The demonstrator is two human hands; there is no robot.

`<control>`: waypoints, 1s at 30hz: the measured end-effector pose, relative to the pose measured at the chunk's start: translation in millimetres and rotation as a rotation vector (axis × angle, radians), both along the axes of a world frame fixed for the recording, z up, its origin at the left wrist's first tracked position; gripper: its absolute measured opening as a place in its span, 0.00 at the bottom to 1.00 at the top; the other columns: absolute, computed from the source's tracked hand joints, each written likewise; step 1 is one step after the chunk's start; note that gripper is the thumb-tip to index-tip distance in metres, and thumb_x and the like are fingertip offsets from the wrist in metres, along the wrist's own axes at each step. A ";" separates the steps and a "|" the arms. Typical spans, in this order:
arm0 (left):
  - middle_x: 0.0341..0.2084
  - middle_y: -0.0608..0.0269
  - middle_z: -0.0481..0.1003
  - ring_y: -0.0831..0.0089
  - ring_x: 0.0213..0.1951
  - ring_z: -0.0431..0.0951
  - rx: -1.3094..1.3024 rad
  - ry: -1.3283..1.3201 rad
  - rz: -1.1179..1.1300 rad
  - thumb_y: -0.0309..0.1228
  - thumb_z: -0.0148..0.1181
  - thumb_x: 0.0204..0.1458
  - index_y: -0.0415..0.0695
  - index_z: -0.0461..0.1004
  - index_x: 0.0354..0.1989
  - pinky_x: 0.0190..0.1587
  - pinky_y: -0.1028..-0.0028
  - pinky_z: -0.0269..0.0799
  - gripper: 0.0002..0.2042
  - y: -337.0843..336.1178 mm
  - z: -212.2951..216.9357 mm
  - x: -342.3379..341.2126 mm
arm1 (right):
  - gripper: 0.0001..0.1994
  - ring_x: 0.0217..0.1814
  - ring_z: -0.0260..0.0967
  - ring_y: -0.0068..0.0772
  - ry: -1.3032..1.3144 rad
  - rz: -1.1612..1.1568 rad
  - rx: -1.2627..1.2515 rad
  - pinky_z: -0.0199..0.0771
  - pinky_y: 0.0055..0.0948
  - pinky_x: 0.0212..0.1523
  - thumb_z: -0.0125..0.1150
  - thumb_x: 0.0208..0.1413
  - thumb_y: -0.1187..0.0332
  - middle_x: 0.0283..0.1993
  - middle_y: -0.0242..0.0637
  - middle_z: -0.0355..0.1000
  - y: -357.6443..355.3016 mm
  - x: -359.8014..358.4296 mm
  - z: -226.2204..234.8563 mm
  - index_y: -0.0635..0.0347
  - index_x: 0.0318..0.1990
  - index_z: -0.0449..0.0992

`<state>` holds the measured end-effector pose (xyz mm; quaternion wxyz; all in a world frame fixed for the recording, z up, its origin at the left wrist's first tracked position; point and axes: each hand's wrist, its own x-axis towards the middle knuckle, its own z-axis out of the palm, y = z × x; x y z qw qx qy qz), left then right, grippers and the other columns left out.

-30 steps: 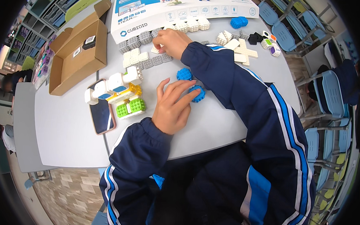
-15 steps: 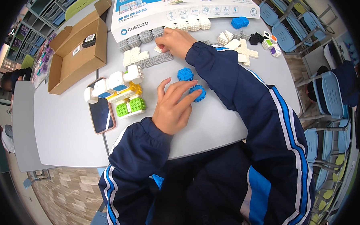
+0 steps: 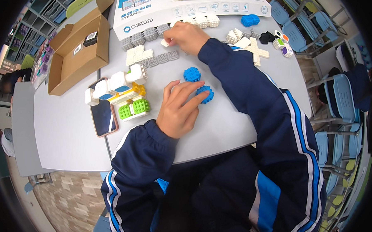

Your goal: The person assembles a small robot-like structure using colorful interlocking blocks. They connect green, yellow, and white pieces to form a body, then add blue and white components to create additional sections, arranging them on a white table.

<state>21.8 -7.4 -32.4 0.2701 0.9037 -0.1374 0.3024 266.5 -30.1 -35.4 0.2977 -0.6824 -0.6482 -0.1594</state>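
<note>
Fingers of the R hand [image 3: 189,36] are closed in a pinch on a small white tile [image 3: 164,43], just off the near side of the big white box [image 3: 165,16]. L hand [image 3: 178,113] is well out from the box on its near side, palm down, fingers open & loosely bent; one fingertip laps over the lower blue wheel [image 3: 205,95], can't tell if it's pressing. Upper blue wheel [image 3: 192,74] lies btwn that wheel & the box, apart from both.

Along the box's near edge: row of grey cubes [image 3: 149,34] toward its L end, then row of white cubes [image 3: 201,21]. Slightly farther out: white tile cluster [image 3: 137,54], w/ row of grey flat tiles [image 3: 162,58] right beside it.

Farther out from the box's L end: white block build w/ blue & yellow parts [image 3: 117,85], overlapping a phone [image 3: 102,120] in view; green blocks [image 3: 141,105] just nearer the person. L of the box: open cardboard carton [image 3: 100,54], black item [image 3: 90,39] inside.

Nr the box's R end: blue toothed block [image 3: 250,20], black pcs [image 3: 267,38], cubes w/ coloured faces [image 3: 282,43], cream cross-shaped plate [image 3: 257,52].
</note>
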 end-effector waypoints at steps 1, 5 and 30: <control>0.55 0.58 0.76 0.57 0.51 0.75 0.005 -0.014 0.008 0.15 0.58 0.40 0.45 0.81 0.50 0.60 0.56 0.63 0.24 0.9 0.2 0.0 | 0.07 0.42 0.75 0.41 -0.005 0.003 0.024 0.76 0.39 0.41 0.68 0.49 0.74 0.32 0.33 0.76 -4.5 0.2 6.6 0.55 0.35 0.76; 0.52 0.58 0.77 0.57 0.47 0.74 -0.019 -0.063 0.068 0.20 0.68 0.42 0.44 0.81 0.47 0.52 0.62 0.67 0.20 -1.7 5.8 -3.2 | 0.07 0.42 0.75 0.41 0.071 0.020 0.016 0.77 0.38 0.40 0.67 0.51 0.75 0.34 0.35 0.77 -54.1 -14.5 46.6 0.56 0.38 0.78; 0.41 0.57 0.77 0.60 0.42 0.76 -0.115 0.158 0.006 0.20 0.77 0.35 0.39 0.80 0.44 0.46 0.66 0.70 0.23 -7.1 8.2 -6.1 | 0.12 0.43 0.75 0.42 0.360 0.173 -0.020 0.78 0.33 0.39 0.69 0.50 0.80 0.37 0.42 0.77 -157.9 -84.1 9.8 0.67 0.44 0.82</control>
